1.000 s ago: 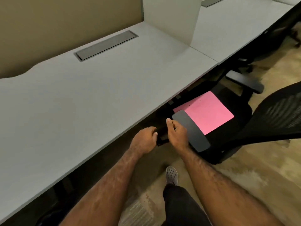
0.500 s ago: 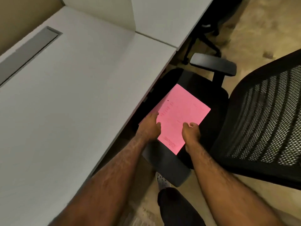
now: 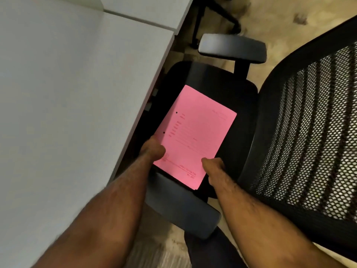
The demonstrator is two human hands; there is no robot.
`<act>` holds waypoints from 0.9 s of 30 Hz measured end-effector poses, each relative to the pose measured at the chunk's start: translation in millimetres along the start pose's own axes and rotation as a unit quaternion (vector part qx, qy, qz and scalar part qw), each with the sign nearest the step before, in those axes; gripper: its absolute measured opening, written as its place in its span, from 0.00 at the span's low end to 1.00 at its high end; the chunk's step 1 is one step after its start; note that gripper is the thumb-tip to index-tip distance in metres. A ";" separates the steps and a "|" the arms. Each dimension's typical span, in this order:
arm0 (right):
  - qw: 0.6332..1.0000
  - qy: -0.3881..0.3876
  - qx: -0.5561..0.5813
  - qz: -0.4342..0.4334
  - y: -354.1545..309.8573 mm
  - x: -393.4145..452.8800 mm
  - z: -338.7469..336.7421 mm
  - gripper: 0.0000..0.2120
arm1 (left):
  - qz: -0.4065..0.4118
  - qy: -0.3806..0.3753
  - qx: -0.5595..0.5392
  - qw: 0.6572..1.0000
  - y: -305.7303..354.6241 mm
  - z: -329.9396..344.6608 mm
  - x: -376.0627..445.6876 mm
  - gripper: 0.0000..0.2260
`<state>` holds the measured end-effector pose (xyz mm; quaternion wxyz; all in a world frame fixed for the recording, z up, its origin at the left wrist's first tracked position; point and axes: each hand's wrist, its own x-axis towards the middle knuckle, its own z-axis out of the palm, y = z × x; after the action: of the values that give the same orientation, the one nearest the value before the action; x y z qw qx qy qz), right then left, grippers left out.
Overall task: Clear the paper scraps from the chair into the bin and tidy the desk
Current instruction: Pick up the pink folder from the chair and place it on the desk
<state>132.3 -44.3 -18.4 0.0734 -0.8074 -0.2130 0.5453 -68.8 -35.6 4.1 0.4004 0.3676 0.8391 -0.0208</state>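
A pink paper file with printed lines and two punched holes lies over the black seat of the office chair. My left hand grips its near left corner, thumb on top. My right hand pinches its near right edge. The near end of the file overlaps the chair's near armrest. No bin is in view.
The grey desk top fills the left, its edge close beside the chair. The chair's mesh backrest stands at the right and its far armrest lies beyond the seat. Another chair's base shows at the top. My leg is below.
I have leaned in over the chair. My hands went from the near armrest onto the pink file and now hold its near end on both sides.
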 end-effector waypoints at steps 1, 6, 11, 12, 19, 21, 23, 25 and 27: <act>1.000 -0.005 0.014 0.011 2.0 -0.4 0.0 0.14 | -0.011 -0.004 -0.028 1.000 -2.9 2.1 -1.2 0.18; 0.998 -0.036 0.052 0.011 10.3 -1.7 -7.2 0.12 | -0.024 -0.021 -0.059 0.998 -12.3 8.6 -1.6 0.20; 0.988 0.022 0.153 -0.021 -4.9 -21.9 -20.7 0.16 | 0.005 0.028 -0.062 0.998 0.9 -0.6 -18.1 0.21; 0.989 0.033 0.140 -0.041 -10.9 -28.6 -26.4 0.17 | 0.011 0.045 -0.060 0.997 7.4 -5.2 -25.1 0.21; 0.962 0.116 0.228 -0.097 -46.9 -86.8 -63.0 0.17 | 0.087 0.131 -0.188 0.969 38.6 -56.0 -102.3 0.20; 0.958 0.151 0.203 -0.134 -51.5 -110.3 -66.5 0.18 | 0.098 0.145 -0.223 0.959 34.0 -69.4 -127.2 0.21; 0.958 0.149 0.168 -0.181 -51.3 -138.1 -68.1 0.19 | 0.106 0.155 -0.261 0.947 22.2 -81.5 -150.1 0.22; 0.956 0.133 0.142 -0.221 -49.3 -166.1 -66.5 0.18 | 0.103 0.162 -0.293 0.937 3.9 -92.7 -172.1 0.24; 0.953 0.115 0.121 -0.254 -44.8 -197.1 -59.1 0.17 | 0.103 0.175 -0.317 0.926 -23.0 -103.5 -196.4 0.26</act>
<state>112.4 -80.9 188.0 0.3308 -0.7686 -0.3335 0.4342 -71.0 -136.1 203.4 0.3425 0.3040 0.8162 0.3524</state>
